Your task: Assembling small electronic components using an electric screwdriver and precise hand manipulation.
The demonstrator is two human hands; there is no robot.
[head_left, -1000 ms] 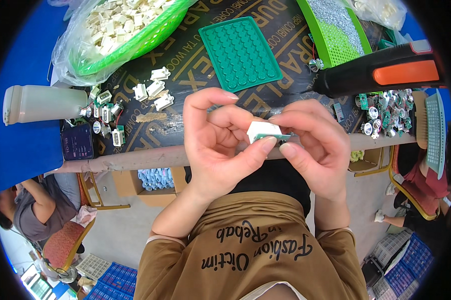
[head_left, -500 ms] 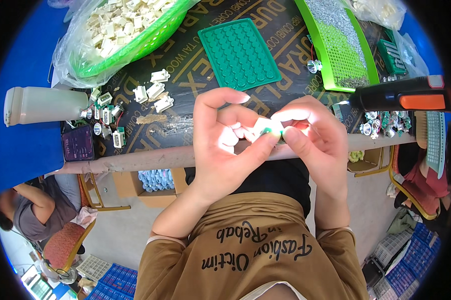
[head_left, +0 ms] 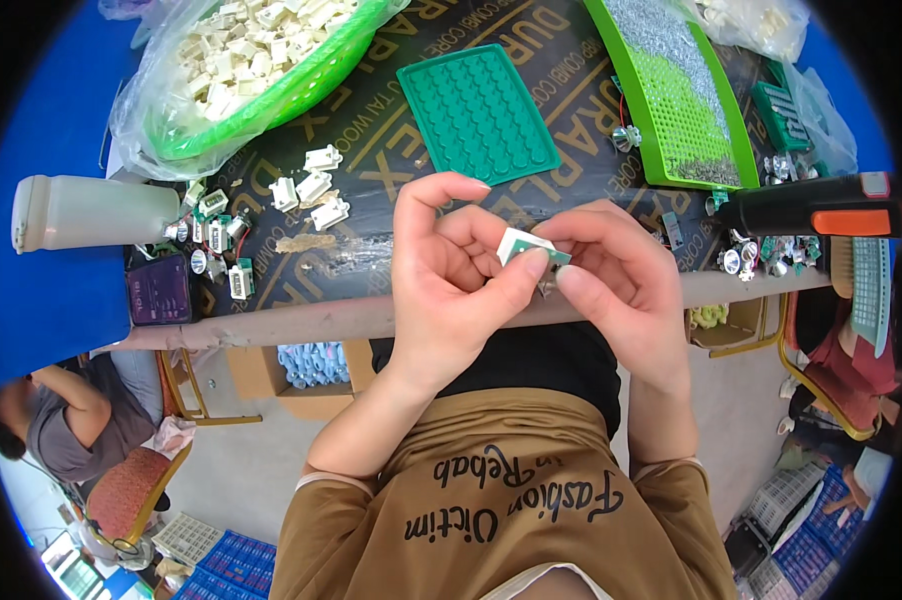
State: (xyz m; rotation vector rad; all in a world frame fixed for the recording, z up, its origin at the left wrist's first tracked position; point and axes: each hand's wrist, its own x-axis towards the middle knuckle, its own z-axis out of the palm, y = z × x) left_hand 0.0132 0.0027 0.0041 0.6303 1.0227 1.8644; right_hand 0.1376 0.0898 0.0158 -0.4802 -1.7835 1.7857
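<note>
Just above the table's front edge, my left hand (head_left: 446,285) pinches a small white plastic housing (head_left: 515,241) between thumb and fingers. A little green circuit board (head_left: 553,255) sits at the housing's near side, under my left thumb. My right hand (head_left: 626,270) is closed at the right end of the board, thumb and fingertips meeting there. A small shiny piece shows below, between the two thumbs; its kind I cannot make out. Beyond my hands lies a green tray (head_left: 481,115) with rows of round hollows.
A green basket (head_left: 301,105) of white housings stands far left, with loose housings (head_left: 313,187) nearby. At right are a green perforated tray (head_left: 671,90) of small metal parts and a black-and-orange tool (head_left: 811,207). A translucent bottle (head_left: 91,212) and phone (head_left: 159,290) lie left.
The bright glare on my hands has gone. The white housing has turned and shows more clearly, with the green board visible. My right hand has shifted slightly left. Another person's hand appears at lower right.
</note>
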